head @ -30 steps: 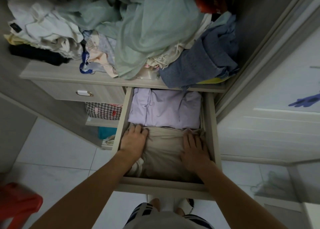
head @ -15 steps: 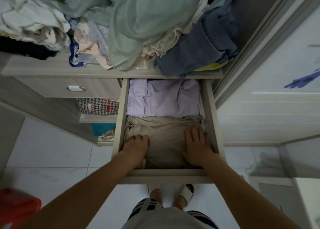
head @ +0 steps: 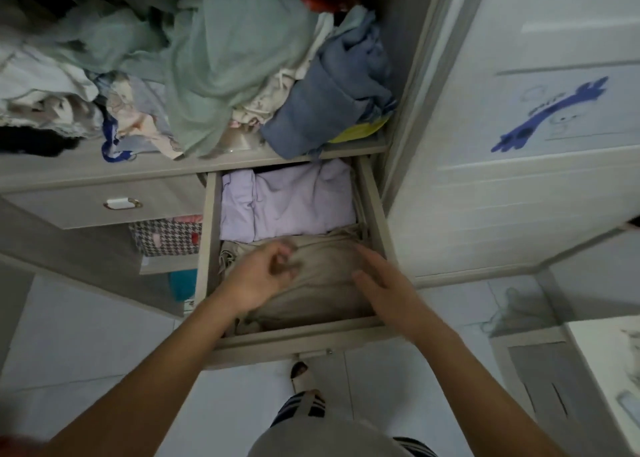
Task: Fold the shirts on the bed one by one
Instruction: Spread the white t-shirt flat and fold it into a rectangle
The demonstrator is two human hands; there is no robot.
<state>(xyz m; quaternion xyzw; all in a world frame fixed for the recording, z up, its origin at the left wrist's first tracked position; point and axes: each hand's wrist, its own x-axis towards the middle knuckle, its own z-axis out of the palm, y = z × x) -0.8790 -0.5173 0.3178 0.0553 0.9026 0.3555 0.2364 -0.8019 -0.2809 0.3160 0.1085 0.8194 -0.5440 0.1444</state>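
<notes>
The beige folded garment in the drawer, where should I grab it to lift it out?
Take the beige garment by its left and right folded edges, coming from above. It fills the drawer front, wedged against the lilac garment, so only the top is open.

Matt wood-grain drawer (head: 375,210), soft beige cloth (head: 322,283)

Dim, cool indoor light; soft shadows; hands motion-blurred; wide-angle bending at edges.
</notes>
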